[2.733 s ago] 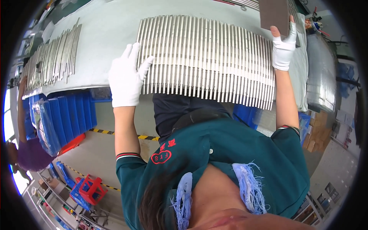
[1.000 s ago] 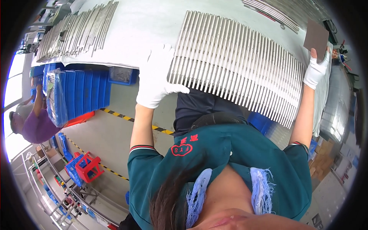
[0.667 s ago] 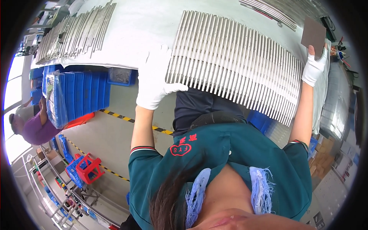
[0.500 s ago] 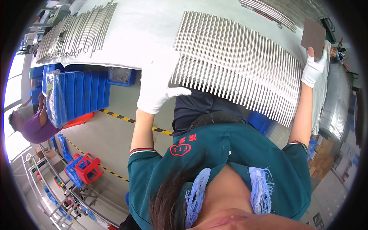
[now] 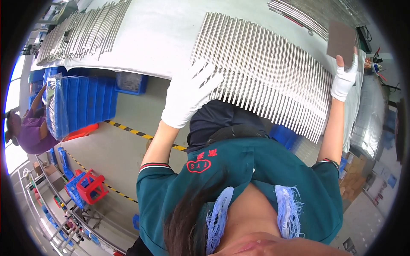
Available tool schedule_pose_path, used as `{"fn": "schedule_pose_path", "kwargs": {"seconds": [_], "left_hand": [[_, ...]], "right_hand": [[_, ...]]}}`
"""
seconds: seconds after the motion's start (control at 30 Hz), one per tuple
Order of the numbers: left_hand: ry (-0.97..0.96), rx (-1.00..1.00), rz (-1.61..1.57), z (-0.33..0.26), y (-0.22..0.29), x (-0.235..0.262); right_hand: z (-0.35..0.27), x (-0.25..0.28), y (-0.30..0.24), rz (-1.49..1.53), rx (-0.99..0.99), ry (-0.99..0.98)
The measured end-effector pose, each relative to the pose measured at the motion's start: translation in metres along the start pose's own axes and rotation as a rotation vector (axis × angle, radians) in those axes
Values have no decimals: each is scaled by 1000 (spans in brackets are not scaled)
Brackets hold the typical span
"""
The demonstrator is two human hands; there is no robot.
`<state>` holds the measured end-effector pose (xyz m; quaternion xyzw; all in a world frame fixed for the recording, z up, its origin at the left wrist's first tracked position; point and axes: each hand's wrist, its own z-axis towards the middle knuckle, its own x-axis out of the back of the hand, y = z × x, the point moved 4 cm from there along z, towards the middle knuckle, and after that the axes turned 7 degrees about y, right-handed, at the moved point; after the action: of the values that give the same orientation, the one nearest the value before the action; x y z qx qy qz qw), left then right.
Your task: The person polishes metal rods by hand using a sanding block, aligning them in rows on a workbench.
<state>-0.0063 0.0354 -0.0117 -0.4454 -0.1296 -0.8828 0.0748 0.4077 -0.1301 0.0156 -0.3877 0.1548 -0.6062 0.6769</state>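
the left hand [image 5: 188,96], in a white glove, lies flat with its fingers [image 5: 209,77] spread and released, pressing on the near-left edge of a row of metal rods [image 5: 265,72]. the rods lie side by side, close-packed, on the white table [image 5: 158,38], their near ends reaching past the table's front edge. the right hand [image 5: 344,79], also gloved white, is at the far right end of the row; its fingers are clenched on a brown square pad [image 5: 341,40], held upright just above the rods there. a second batch of metal rods [image 5: 81,32] lies well apart at the table's left end, and a third bundle [image 5: 307,17] sits beyond the main row at the top right. under the table's left part stands a stack of blue bins [image 5: 81,104] with clear plastic wrap on its left side. yellow-and-black striped tape [image 5: 132,132] runs across the grey floor, and a red crate [image 5: 92,187] sits lower left. another person in a purple top [image 5: 27,136] is at the far left.
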Motion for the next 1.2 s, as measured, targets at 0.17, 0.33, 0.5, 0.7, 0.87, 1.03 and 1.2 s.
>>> {"fn": "schedule_pose_path", "kwargs": {"seconds": [0.17,0.33,0.5,0.7,0.87,1.03,1.2], "left_hand": [[-43,-62,2,-3,2,2],[-21,-78,-81,2,4,11],[67,8,-214,9,10,15],[151,53,-264,10,9,15],[138,32,-248,12,10,16],[131,51,-260,11,9,18],[79,35,-234,4,9,13]], "right_hand": [[-20,-44,-56,58,-71,-632],[-35,-100,-115,22,-34,-1087],[-50,-152,-155,92,24,-1243],[-32,-136,-149,48,-9,-1231],[-45,-149,-148,164,108,-1183],[-29,-103,-109,306,-72,-1122],[-1,-40,-48,19,42,-409]]}}
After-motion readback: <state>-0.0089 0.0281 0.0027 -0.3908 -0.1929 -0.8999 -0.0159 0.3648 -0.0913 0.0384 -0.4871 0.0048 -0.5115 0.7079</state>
